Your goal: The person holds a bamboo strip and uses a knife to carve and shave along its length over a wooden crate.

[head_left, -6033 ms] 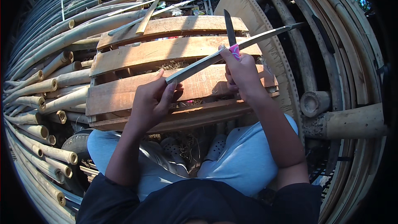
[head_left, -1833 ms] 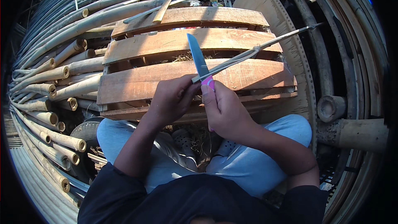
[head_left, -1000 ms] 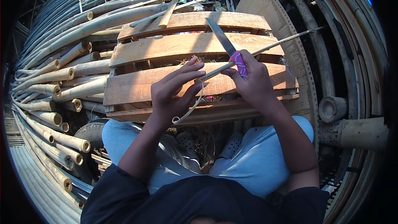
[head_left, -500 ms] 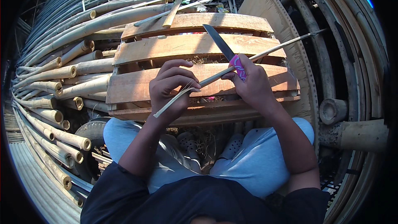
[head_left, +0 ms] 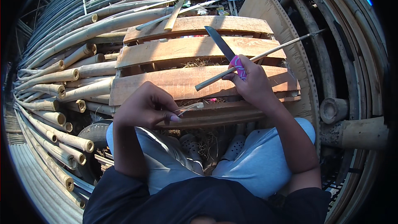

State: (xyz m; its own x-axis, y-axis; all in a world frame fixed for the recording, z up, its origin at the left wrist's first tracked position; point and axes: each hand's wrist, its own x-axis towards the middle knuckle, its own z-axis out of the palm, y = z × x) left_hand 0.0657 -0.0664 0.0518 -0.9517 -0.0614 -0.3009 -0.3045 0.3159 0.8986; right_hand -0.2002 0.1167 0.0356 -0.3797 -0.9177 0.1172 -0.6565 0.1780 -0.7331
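My right hand (head_left: 251,76) is closed around the pink patterned handle of a knife (head_left: 222,43) and also grips a thin bamboo stick (head_left: 280,47). The knife's dark blade points up and to the left. The stick slants from its cut end over the slatted wooden bench (head_left: 166,79) up to the far right. Lower and to the left, my left hand (head_left: 147,105) pinches a short, pale split sliver of bamboo (head_left: 190,108) between thumb and fingers, apart from the stick. Its far tip points toward the right, over the bench's near edge.
A large stack of bamboo poles (head_left: 89,71) fills the left side. Flat bamboo strips (head_left: 177,10) lie at the bench's back edge. A wooden board (head_left: 265,6) leans at the right, beside more poles (head_left: 327,70). A tyre (head_left: 97,135) stands by my left knee.
My left hand has come away from the stick's end, moving left and down and turning over, with a sliver in its pinch. My right hand, knife and stick stay nearly in place.
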